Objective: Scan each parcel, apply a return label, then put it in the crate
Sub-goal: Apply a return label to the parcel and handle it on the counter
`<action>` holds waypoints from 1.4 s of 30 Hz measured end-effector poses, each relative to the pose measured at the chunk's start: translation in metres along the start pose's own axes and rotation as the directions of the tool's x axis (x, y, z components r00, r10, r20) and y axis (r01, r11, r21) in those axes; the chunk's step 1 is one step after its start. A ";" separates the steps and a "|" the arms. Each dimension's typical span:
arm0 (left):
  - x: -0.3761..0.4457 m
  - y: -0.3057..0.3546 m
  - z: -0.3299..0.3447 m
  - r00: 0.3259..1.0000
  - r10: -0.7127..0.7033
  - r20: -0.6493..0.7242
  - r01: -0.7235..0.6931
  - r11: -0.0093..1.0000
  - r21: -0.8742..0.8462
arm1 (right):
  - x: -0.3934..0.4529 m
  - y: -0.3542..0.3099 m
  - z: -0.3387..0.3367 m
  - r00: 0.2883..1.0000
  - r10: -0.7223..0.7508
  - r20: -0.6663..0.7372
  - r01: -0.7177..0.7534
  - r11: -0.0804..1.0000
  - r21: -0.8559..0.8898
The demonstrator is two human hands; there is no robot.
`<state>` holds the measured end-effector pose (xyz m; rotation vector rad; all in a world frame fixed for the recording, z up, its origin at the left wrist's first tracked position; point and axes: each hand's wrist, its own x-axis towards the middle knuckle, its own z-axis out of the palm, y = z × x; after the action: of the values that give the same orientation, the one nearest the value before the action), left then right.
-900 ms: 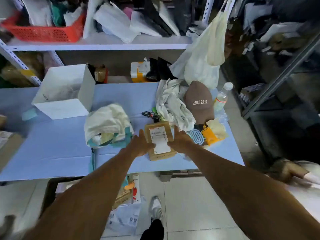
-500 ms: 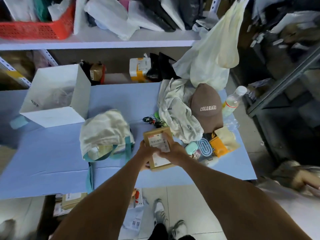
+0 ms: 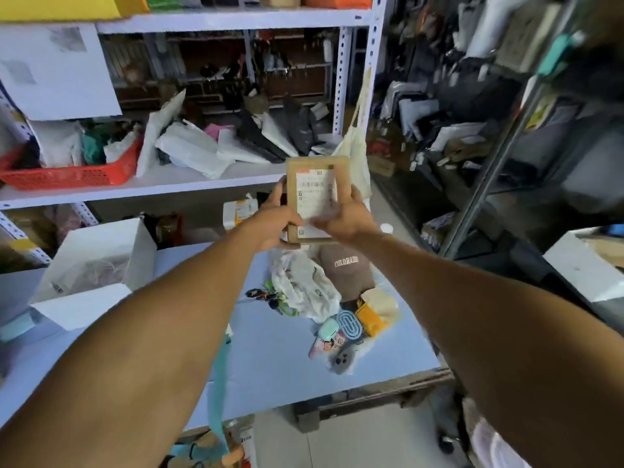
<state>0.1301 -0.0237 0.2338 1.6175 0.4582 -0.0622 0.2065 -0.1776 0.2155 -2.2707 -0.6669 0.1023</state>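
Observation:
A small brown cardboard parcel (image 3: 317, 170) with a white printed label on its face is held up in the air above the blue table (image 3: 270, 349), in front of the shelves. My left hand (image 3: 275, 221) grips its lower left edge. My right hand (image 3: 344, 221) grips its lower right side, with the thumb lying across the label. The bottom of the parcel is hidden behind both hands.
A white open box (image 3: 98, 265) stands on the table's left. A brown cap (image 3: 347, 268), white cloth (image 3: 304, 285) and small items lie at the right. A red basket (image 3: 67, 173) and mailer bags sit on the white shelf. Dark racks stand to the right.
Both hands took hold of the parcel on the table and lifted it up to shelf height. The view has tilted upward.

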 end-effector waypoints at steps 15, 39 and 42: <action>-0.101 0.142 0.313 0.670 0.295 0.681 -0.414 0.910 0.013 | -0.245 0.050 -0.285 0.698 0.195 -0.689 -0.385 0.914 -0.132; -0.915 -0.104 0.470 -0.781 0.015 0.624 -0.167 0.958 -0.232 | -1.061 -0.259 -0.136 -0.607 0.026 -0.795 -0.795 -0.003 0.607; -1.004 -0.133 0.430 -0.860 -0.052 0.508 -0.208 0.945 -0.254 | -1.114 -0.321 -0.091 -0.687 -0.106 -0.719 -0.715 -0.077 0.695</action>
<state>-0.7341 -0.6911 0.3725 0.6137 -1.8236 -1.5834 -0.8668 -0.5996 0.3617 -1.7082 2.4588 -1.2838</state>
